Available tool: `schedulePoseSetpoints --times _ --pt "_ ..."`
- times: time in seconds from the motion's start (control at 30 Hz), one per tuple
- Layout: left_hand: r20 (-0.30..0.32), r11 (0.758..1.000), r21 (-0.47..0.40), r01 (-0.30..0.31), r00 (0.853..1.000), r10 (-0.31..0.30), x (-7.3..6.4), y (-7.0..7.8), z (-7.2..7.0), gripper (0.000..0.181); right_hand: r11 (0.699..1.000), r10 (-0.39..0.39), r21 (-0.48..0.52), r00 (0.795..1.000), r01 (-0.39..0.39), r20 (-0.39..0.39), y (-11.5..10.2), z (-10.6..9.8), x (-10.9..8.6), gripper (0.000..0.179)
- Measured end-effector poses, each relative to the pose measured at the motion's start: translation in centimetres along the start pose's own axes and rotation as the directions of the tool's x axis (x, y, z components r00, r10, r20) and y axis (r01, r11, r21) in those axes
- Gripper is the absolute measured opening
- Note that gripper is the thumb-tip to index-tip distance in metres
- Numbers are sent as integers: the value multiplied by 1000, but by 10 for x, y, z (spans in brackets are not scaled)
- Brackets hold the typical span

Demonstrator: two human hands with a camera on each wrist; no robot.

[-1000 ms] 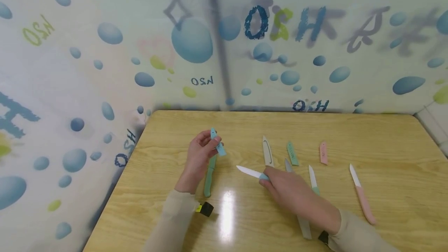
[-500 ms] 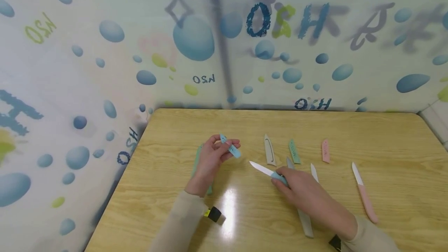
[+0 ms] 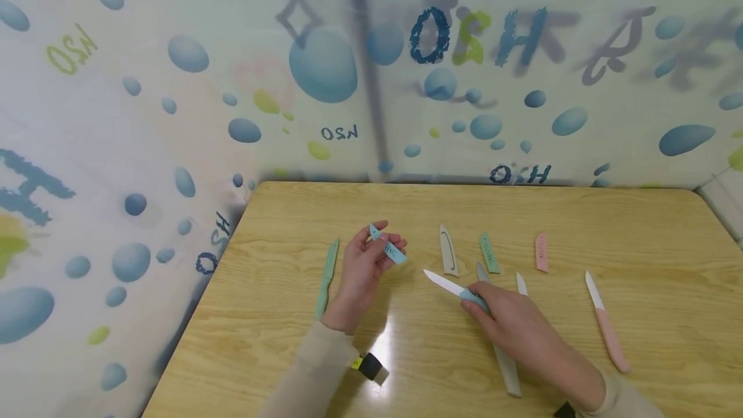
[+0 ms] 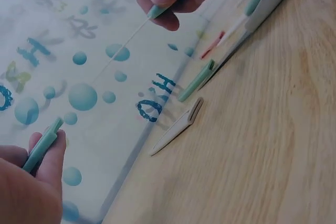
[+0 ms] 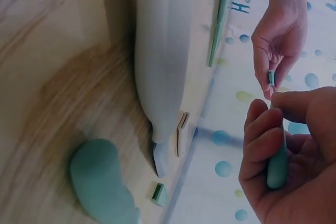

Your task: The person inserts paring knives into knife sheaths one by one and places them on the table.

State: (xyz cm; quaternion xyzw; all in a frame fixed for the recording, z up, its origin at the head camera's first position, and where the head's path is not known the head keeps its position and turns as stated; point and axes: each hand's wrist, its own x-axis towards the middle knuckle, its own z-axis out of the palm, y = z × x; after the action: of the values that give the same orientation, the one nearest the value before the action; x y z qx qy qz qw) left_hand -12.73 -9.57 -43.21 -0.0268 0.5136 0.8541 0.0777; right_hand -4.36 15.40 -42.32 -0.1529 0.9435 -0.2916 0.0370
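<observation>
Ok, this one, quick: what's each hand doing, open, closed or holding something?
Left hand: closed, pinching the light-blue sheath.
Right hand: closed, gripping the light-blue-handled knife, its white blade bare.

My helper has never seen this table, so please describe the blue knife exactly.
Find the table, then the right hand above it. That hand grips the blue knife, white blade pointing toward the left hand. Other knives lie on the table, but only this handle is blue.
</observation>
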Motion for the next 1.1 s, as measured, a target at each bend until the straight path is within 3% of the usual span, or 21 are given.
schedulePoseSetpoints --times 0.33,0.77,1.1 --pt "-4 997 -37 67 998 -67 -3 -9 7 32 1000 0 11 998 1 -55 3 3 -4 20" --pt "-19 995 -55 80 997 -81 -7 -18 13 33 1000 22 8 999 -22 -25 0 4 -2 18" --pt "4 996 -27 80 997 -80 -8 -22 17 33 999 30 17 999 -29 -31 -2 5 -2 18"
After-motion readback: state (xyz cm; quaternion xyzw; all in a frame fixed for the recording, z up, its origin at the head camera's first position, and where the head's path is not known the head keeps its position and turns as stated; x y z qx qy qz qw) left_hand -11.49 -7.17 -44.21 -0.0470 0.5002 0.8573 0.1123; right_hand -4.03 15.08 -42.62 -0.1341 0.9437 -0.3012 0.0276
